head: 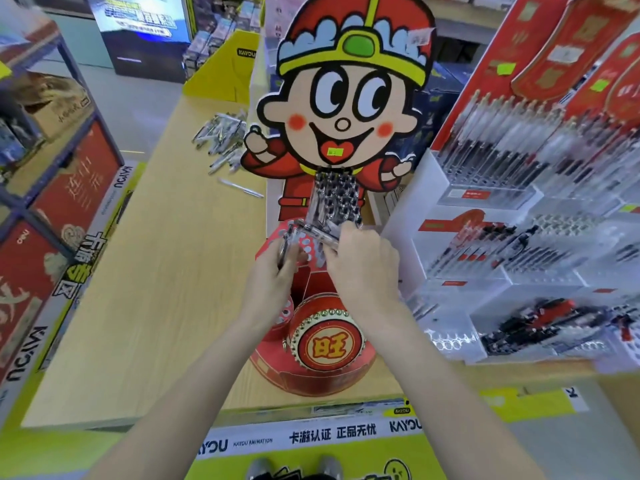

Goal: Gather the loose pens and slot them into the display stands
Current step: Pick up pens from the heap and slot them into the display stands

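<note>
Both hands [322, 261] gripping pens [311, 233] over the red display stand [273, 242]

The red drum [327, 344] at lower centre reads "旺". The yellow floor band [311, 438] along the bottom carries "KAYOU ANIMATION" and "卡游认证 正品无忧". The yellow display box [239, 57] at upper centre says "KAYOU".

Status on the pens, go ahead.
Left hand grips a few pens. Right hand holds one over the red stand. Loose pile waits on the table. Nothing blocking.

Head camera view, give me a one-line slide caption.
Both hands, left and right, slot clear pens into the red display stand; loose pens wait on the table.
</note>
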`<action>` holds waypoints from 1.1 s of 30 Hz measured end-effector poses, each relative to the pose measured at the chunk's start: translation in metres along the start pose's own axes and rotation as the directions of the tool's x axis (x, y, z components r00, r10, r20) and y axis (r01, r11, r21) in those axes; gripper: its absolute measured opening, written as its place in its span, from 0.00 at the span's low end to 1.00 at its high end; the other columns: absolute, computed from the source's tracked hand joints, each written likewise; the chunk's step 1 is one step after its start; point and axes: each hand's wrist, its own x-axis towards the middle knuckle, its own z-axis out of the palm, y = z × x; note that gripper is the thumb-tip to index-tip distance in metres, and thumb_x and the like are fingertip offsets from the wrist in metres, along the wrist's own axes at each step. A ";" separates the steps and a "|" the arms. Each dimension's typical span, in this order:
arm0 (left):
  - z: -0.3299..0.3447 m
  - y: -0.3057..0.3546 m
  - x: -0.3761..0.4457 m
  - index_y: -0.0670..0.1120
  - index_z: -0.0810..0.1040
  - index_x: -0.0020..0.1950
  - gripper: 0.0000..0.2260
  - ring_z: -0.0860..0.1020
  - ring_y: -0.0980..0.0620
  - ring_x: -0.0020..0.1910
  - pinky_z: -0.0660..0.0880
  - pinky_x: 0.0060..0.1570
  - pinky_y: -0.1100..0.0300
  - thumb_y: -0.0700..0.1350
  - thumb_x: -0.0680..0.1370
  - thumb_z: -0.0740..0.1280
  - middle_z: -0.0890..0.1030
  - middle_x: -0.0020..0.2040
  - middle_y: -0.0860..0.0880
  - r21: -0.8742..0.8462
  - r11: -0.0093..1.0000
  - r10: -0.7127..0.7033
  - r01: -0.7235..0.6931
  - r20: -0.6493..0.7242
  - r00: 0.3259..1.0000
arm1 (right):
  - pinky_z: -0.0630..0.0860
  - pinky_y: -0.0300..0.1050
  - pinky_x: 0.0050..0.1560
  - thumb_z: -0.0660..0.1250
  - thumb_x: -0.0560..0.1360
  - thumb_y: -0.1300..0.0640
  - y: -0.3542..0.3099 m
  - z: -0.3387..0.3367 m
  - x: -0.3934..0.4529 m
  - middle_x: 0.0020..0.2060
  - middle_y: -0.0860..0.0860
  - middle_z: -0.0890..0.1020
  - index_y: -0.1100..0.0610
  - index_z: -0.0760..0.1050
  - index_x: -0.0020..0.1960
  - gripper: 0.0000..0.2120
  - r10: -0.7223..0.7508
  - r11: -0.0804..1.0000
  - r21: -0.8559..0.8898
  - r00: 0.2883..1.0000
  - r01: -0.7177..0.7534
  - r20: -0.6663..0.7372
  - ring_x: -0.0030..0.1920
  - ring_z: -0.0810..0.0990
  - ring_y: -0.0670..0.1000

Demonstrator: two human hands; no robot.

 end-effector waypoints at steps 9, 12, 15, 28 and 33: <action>-0.002 0.000 0.003 0.42 0.73 0.46 0.11 0.72 0.67 0.26 0.66 0.28 0.71 0.45 0.82 0.56 0.74 0.32 0.53 -0.072 0.997 -0.001 0.000 -0.016 1.000 | 0.67 0.45 0.40 0.60 0.79 0.50 -0.008 0.008 0.001 0.48 0.57 0.81 0.59 0.72 0.56 0.14 0.040 0.999 0.031 0.999 -0.041 0.031 0.50 0.79 0.59; -0.005 0.000 0.001 0.45 0.73 0.47 0.09 0.73 0.67 0.27 0.67 0.29 0.70 0.46 0.82 0.56 0.80 0.38 0.52 -0.086 0.996 -0.014 0.013 -0.006 1.000 | 0.71 0.47 0.43 0.60 0.79 0.50 -0.004 0.011 -0.002 0.46 0.57 0.81 0.59 0.74 0.55 0.13 0.087 0.992 0.085 0.996 -0.088 0.017 0.49 0.79 0.59; -0.008 -0.002 0.000 0.51 0.74 0.48 0.09 0.73 0.65 0.28 0.68 0.32 0.66 0.50 0.82 0.56 0.82 0.43 0.53 -0.068 0.997 -0.031 0.030 -0.014 0.999 | 0.67 0.45 0.40 0.60 0.79 0.50 -0.005 0.015 0.000 0.46 0.57 0.81 0.59 0.74 0.55 0.14 0.105 0.987 0.116 0.994 -0.108 0.035 0.49 0.79 0.59; -0.017 0.031 -0.021 0.42 0.76 0.42 0.14 0.69 0.55 0.25 0.66 0.25 0.64 0.48 0.80 0.58 0.74 0.28 0.53 -0.201 0.975 -0.008 0.097 0.402 0.916 | 0.65 0.36 0.25 0.67 0.75 0.61 0.035 -0.010 -0.022 0.25 0.50 0.75 0.56 0.80 0.43 0.04 0.035 0.318 0.894 0.946 -0.317 0.323 0.19 0.67 0.43; -0.004 0.050 -0.025 0.40 0.75 0.43 0.14 0.71 0.56 0.27 0.68 0.28 0.67 0.47 0.80 0.57 0.74 0.28 0.53 -0.217 0.966 0.006 0.142 0.565 0.825 | 0.58 0.36 0.21 0.69 0.73 0.62 0.060 -0.014 -0.023 0.18 0.49 0.67 0.61 0.79 0.46 0.03 0.043 0.193 0.910 0.930 -0.366 0.365 0.18 0.60 0.45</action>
